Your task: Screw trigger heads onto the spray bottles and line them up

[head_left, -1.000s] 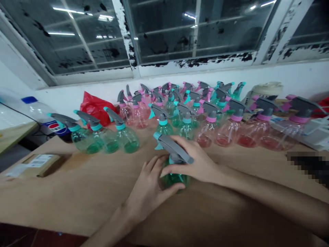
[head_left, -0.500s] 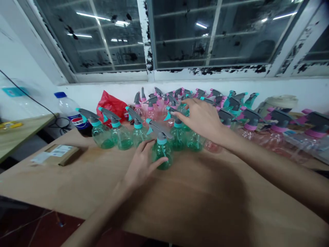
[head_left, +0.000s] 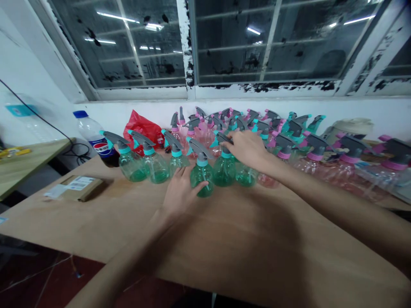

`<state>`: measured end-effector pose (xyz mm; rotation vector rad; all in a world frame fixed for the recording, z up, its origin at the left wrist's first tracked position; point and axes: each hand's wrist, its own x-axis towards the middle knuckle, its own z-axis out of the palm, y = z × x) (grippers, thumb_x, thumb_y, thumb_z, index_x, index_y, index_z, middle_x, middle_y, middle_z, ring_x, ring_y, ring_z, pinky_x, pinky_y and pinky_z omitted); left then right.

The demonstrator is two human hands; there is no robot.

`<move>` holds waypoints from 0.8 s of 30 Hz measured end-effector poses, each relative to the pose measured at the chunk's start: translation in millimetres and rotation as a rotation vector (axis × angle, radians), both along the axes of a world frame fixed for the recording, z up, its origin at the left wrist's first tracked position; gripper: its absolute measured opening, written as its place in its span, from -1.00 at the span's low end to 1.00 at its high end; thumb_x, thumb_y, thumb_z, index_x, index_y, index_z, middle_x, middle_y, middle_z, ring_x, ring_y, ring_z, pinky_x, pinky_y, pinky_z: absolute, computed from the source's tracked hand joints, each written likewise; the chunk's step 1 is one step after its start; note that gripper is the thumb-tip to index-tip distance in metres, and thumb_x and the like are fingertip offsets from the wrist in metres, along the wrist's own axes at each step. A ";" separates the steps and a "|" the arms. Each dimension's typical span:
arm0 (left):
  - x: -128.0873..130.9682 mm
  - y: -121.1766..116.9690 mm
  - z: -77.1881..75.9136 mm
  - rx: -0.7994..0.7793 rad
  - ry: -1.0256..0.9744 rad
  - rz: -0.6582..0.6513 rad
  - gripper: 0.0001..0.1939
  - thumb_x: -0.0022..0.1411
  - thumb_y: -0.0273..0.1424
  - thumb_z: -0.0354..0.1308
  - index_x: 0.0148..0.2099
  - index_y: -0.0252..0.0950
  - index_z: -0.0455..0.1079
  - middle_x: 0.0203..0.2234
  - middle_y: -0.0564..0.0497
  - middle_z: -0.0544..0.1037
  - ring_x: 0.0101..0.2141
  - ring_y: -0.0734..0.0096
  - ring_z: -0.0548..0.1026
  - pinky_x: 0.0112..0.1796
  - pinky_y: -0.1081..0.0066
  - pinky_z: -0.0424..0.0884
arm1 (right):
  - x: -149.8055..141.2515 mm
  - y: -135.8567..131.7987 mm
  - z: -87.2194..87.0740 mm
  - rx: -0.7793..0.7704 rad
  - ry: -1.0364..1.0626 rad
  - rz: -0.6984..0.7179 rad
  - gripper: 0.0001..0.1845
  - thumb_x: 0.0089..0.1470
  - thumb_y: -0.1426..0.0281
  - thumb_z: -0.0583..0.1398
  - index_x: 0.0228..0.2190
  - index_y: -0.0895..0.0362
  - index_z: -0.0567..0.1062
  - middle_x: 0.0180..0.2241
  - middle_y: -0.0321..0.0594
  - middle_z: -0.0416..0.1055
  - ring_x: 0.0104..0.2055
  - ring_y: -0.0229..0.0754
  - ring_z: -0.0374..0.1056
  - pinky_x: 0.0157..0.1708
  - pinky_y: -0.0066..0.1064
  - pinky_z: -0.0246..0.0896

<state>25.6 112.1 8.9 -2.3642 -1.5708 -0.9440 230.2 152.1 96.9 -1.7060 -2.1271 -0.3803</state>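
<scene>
A green spray bottle [head_left: 202,173] with a grey and turquoise trigger head stands upright at the front of the row. My left hand [head_left: 180,188] is closed on its lower body, thumb across the front and fingertips on the left side. Just behind and to the right stands another green spray bottle [head_left: 224,171]. My right hand [head_left: 247,145] has its fingers closed at the back of this one's grey head; the far fingers are partly hidden. To the left are several similar bottles, among them one green spray bottle [head_left: 156,167].
Pink spray bottles [head_left: 313,158] crowd the right and back of the wooden table [head_left: 208,244]. On the left are a cola bottle [head_left: 102,147], a red plastic bag [head_left: 141,126] and a flat cardboard box [head_left: 75,188]. Behind is a wall with a window [head_left: 257,42].
The front green bottle has moved back toward the row with my left hand. My right hand has come down and its fingers have closed at the neighbouring bottle's head. The view has shifted slightly.
</scene>
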 end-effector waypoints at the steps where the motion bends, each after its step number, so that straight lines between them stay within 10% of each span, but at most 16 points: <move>1: -0.1 0.5 1.2 -0.004 0.008 0.006 -0.46 0.15 -0.21 0.25 0.10 -0.33 0.22 -0.13 -0.16 0.47 -0.02 0.02 0.37 -0.10 0.13 0.37 | 1.1 -3.0 0.6 0.002 0.001 -0.002 -0.60 0.16 0.25 0.05 -0.26 0.26 0.56 -0.41 0.07 0.52 -0.33 0.09 0.44 -0.49 -0.22 0.18; 24: 10.8 12.4 4.8 0.022 0.092 0.069 -0.48 0.22 -0.22 0.19 0.14 -0.29 0.18 -0.16 -0.13 0.47 -0.05 0.02 0.38 -0.12 0.15 0.36 | 46.8 -99.3 0.8 0.005 -0.105 0.030 -0.66 0.11 0.13 0.05 -0.52 0.04 0.45 -0.66 -0.24 0.39 -0.61 -0.11 0.31 -0.62 -0.36 -0.21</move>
